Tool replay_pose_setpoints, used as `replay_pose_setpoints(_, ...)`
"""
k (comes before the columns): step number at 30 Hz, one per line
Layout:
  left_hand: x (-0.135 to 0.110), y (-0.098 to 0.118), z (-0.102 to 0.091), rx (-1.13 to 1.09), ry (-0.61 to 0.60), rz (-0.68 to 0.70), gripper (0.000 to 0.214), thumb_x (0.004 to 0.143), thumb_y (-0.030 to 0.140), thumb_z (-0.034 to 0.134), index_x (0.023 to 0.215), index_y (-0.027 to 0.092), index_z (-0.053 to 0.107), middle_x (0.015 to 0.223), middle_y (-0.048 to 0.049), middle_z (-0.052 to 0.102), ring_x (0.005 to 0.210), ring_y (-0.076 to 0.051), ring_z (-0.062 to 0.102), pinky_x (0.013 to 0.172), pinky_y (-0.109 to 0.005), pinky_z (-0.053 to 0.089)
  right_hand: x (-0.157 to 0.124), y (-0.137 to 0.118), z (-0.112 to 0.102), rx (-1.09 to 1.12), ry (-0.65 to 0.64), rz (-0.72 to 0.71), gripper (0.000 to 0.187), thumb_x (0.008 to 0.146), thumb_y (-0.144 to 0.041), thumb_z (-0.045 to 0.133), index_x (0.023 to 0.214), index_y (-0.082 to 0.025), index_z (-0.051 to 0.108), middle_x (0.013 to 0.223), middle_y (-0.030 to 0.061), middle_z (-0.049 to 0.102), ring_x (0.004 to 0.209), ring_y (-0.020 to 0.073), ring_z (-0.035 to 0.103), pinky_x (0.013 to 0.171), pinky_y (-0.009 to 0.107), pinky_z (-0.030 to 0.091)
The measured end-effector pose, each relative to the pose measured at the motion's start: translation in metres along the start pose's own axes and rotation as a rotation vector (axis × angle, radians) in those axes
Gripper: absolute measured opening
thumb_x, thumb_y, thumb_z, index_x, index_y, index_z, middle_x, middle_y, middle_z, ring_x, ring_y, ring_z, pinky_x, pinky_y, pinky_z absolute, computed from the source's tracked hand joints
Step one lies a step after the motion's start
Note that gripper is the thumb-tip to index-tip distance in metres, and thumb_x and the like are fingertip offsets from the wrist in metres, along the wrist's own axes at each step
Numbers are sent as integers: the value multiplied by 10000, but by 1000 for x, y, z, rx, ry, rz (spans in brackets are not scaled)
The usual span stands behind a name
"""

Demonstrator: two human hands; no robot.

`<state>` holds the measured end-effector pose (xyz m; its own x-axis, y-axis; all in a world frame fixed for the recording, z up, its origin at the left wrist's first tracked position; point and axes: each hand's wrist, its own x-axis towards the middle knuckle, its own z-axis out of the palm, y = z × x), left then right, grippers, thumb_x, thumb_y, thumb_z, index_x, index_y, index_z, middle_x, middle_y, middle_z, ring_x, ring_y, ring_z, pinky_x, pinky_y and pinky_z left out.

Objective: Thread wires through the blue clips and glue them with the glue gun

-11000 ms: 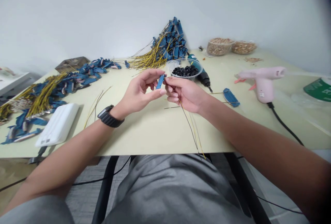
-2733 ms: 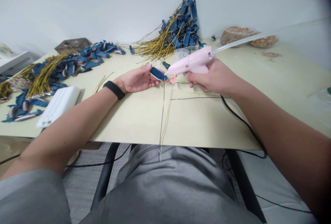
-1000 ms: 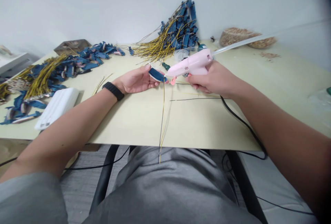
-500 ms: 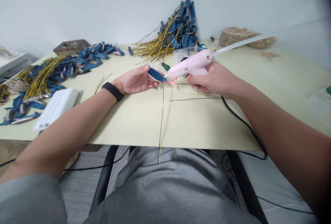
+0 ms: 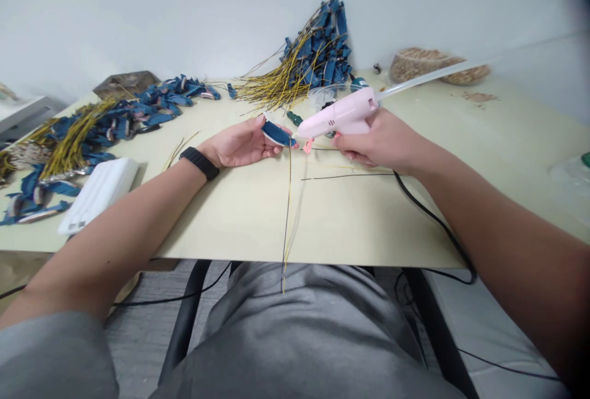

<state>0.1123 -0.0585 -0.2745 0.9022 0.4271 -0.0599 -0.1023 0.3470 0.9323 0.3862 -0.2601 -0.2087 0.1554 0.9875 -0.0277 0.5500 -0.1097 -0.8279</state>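
Left hand [image 5: 237,146] pinching a blue piece [image 5: 276,133] between thumb and fingertips, near the middle of the surface [image 5: 350,221], with wires [image 5: 287,221] trailing from the piece across the surface and over the front edge. Right hand [image 5: 382,139] wrapping the grip of a glue gun [image 5: 336,117], nozzle pointing at the piece and sitting just beside it; contact unconfirmable from this view, no glue discernible. Glue stick [image 5: 424,77] protruding from the gun's rear, black cord [image 5: 437,221] trailing across the right part of the surface. Apparently finished bundles of blue pieces and yellow wires heaping at the far edge [image 5: 318,48] and along the left edge [image 5: 69,153]. Only this one piece occupying the hands; remaining quantity not determinable.
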Motion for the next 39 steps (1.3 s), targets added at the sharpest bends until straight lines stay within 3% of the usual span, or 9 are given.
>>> replay_pose_setpoints(4,3,-1,-2,0,20,-20,561,1308,619,659,1193,112,869,1145,-159,967,823,-165,801,856,-300,644,-1,-1,0,4,-17,-2,398,872,-372,971,751,-255,610,690,83,641,619,194,513,519,328,369)
replay_pose_setpoints(9,4,-2,-5,7,11,-10,595,1265,681,740,1161,110,868,1112,-154,963,815,-167,808,837,-294,646,-2,-2,1,32,-24,-11,432,865,-376,987,754,-254,588,719,90,648,608,178,498,518,334,365)
replay_pose_setpoints(15,2,-2,-1,30,46,-23,616,1293,682,671,1155,131,910,1105,-129,967,814,-167,785,870,-308,640,-2,-2,1,28,-23,-13,471,866,-445,1010,755,-266,588,682,79,628,602,189,498,503,334,360)
replay_pose_setpoints(19,2,-3,-1,36,34,7,566,1235,674,775,1165,137,938,1125,-134,959,840,-172,813,868,-305,645,-2,-3,2,20,-21,-16,356,902,-354,945,764,-252,633,690,84,643,601,190,513,516,351,373)
replay_pose_setpoints(24,3,-4,-6,43,-9,17,495,1131,635,937,1148,141,942,1093,-139,951,854,-190,853,834,-287,660,-3,-6,3,36,-31,-8,406,891,-364,979,786,-262,601,691,75,632,603,189,496,520,346,351)
replay_pose_setpoints(31,3,-1,0,32,70,-47,665,1336,651,533,1174,133,919,1113,-132,954,813,-173,757,879,-334,594,-3,-4,2,16,-29,-22,448,909,-381,976,734,-263,581,695,83,625,594,187,488,521,348,361)
replay_pose_setpoints(35,2,0,3,63,121,-53,687,1319,706,559,1155,132,898,1076,-133,942,804,-176,737,885,-351,582,-2,-2,1,13,-22,-15,396,890,-368,957,727,-253,615,693,86,638,586,179,485,515,347,358)
replay_pose_setpoints(39,2,1,2,69,87,-39,639,1278,709,664,1166,118,883,1102,-145,943,804,-169,748,872,-345,587,-2,-1,0,23,-26,-10,419,871,-388,993,767,-255,610,698,78,633,594,181,489,522,336,358)
